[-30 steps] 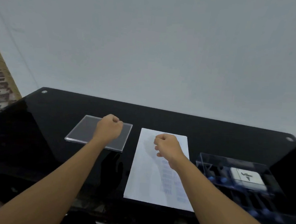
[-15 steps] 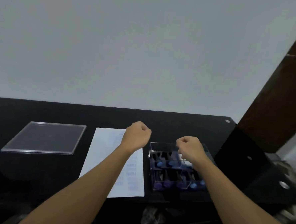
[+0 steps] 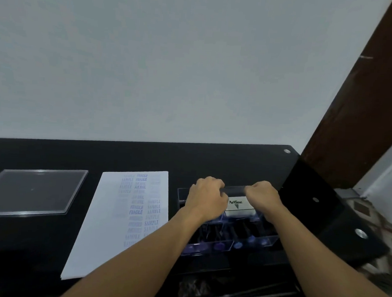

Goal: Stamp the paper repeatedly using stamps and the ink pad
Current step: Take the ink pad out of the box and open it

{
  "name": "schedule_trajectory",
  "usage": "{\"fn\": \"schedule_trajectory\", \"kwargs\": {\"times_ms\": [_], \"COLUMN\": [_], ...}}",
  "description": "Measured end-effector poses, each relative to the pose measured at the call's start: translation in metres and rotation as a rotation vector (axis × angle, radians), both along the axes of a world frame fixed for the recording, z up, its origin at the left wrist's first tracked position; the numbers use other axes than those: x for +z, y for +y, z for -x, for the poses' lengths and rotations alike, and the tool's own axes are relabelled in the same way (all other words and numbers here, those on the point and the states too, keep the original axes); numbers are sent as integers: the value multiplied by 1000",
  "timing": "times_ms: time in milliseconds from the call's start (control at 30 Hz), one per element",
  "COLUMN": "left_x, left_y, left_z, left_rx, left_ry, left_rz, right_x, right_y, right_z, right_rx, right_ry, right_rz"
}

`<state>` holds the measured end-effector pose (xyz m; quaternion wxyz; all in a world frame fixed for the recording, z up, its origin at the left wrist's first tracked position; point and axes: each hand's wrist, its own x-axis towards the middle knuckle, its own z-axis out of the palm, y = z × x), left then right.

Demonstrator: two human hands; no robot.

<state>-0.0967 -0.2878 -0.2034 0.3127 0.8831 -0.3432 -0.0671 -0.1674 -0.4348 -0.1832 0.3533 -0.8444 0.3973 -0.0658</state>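
A white paper lies on the black table, with columns of blue stamped words down its right half. To its right stands a clear plastic box holding several stamps with blue knobs and a white Artline ink pad. My left hand hovers over the box's far left part with its fingers curled. My right hand hovers over the far right part, also curled. The ink pad shows between them. I see nothing held in either hand.
A clear plastic lid lies flat at the left of the paper. A dark brown post rises at the table's right corner, against a plain wall. A patterned floor shows beyond the table's right edge.
The view has swung right, and both fists have moved from above the lid and paper to above the stamp box. The fingers stayed curled throughout.
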Motion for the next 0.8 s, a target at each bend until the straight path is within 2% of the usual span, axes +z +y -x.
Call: {"fn": "schedule_trajectory", "kwargs": {"times_ms": [133,367,500,800], "left_x": [-20,-41,-47,-49], "left_y": [-12,-12,-10,-5], "left_z": [-3,-2,-1,5], "left_rx": [-47,-79,-79,-81], "left_ry": [-87,-201,-266,-331], "left_rz": [-114,-204,-197,-235], "right_x": [1,6,-3,-5], "right_y": [-3,-2,3,-2], "right_z": [-6,-18,-28,-30], "right_rx": [25,134,178,180], "right_ry": [49,220,311,366], "right_rz": [3,35,80,126]}}
